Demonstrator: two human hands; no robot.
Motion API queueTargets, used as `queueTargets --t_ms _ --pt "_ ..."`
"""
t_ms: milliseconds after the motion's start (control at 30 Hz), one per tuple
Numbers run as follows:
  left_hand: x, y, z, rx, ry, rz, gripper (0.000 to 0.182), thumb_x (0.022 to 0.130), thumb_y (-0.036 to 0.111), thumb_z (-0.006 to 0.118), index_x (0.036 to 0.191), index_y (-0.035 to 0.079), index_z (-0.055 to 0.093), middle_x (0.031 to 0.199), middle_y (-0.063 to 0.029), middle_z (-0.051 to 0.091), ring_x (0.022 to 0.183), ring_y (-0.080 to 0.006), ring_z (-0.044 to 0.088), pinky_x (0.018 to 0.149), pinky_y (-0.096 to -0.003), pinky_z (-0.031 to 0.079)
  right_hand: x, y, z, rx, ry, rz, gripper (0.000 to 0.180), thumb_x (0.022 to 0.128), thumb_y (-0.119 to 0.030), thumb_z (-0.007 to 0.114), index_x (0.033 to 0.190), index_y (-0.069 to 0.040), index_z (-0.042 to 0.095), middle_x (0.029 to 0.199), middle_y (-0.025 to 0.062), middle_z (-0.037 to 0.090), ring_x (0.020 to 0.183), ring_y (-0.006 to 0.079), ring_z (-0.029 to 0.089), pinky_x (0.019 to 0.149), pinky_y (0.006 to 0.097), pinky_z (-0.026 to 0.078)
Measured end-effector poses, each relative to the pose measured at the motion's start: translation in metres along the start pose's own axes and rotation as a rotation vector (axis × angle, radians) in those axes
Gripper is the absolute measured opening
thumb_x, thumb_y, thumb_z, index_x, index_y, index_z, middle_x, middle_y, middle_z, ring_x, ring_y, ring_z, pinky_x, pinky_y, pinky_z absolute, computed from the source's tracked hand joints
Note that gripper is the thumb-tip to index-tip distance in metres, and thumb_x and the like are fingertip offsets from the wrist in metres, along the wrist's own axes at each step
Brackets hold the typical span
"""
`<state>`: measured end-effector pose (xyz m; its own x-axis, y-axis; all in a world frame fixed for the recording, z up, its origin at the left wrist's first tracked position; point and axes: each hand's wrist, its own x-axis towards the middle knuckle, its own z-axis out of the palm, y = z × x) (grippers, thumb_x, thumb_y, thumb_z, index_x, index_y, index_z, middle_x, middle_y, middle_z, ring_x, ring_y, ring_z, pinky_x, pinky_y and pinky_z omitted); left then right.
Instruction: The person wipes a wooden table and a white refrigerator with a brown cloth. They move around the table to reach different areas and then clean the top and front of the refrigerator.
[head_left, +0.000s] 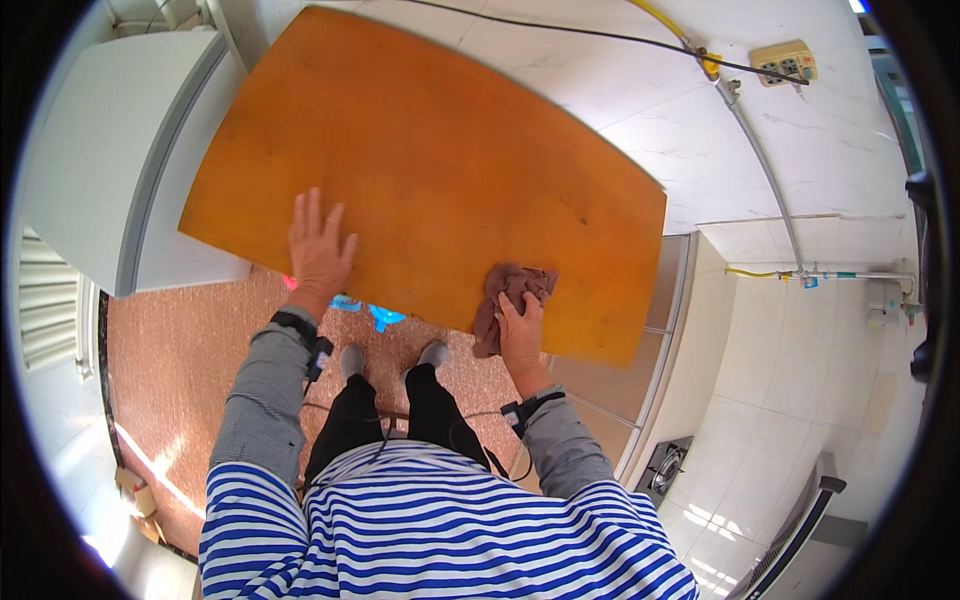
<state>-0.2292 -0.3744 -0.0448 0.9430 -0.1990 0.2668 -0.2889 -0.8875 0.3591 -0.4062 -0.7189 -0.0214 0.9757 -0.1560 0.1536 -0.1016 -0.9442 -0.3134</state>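
Before me stretches an orange-brown wooden tabletop (420, 150) with a few dark marks on its surface. My left hand (321, 251) rests flat near the front edge, fingers spread, holding nothing. Further right, my right hand (521, 330) grips a crumpled brown cloth (514, 281) against the tabletop near the same edge. Part of the cloth hangs over that edge. Black straps with small devices circle both my wrists.
A white refrigerator (112, 150) stands left of the table. Behind is a tiled wall with a black cable (555, 30), a gas pipe (765, 157) and a socket (784, 64). Blue objects (386, 316) show below the front edge. A gas stove (664, 469) is at right.
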Motion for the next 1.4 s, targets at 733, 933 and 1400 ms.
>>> queueTargets --t_ms 733,933,1400 --pt "0.034 -0.041 -0.021 0.249 -0.093 -0.269 0.065 0.095 0.032 0.063 0.15 0.005 0.042 0.163 -0.015 0.031 0.152 -0.0325 0.026 0.118 -0.0495 0.023 0.412 0.166 0.035 -0.26 -0.058 0.024 0.029 0.096 -0.023 0.065 0.123 -0.016 0.058 0.139 0.0237 0.048 0.123 0.0496 0.047 0.102 0.0583 0.042" --pt "0.035 -0.043 -0.02 0.254 -0.077 -0.25 0.063 0.096 0.034 0.062 0.149 0.006 0.044 0.163 -0.0148 0.033 0.151 -0.0322 0.027 0.117 -0.049 0.024 0.374 0.144 0.029 -0.226 -0.11 0.103 0.038 0.1 -0.024 0.06 0.137 -0.018 0.056 0.144 0.0234 0.045 0.126 0.0496 0.046 0.104 0.0549 0.042" --pt "0.031 -0.053 0.002 0.232 -0.019 -0.193 0.062 0.097 0.041 0.058 0.148 0.007 0.045 0.162 -0.015 0.034 0.15 -0.0334 0.028 0.117 -0.0493 0.023 0.026 -0.052 0.01 -0.059 -0.133 0.025 0.053 0.095 -0.023 0.064 0.144 -0.005 0.052 0.149 0.0312 0.04 0.131 0.0549 0.039 0.113 0.0562 0.033"
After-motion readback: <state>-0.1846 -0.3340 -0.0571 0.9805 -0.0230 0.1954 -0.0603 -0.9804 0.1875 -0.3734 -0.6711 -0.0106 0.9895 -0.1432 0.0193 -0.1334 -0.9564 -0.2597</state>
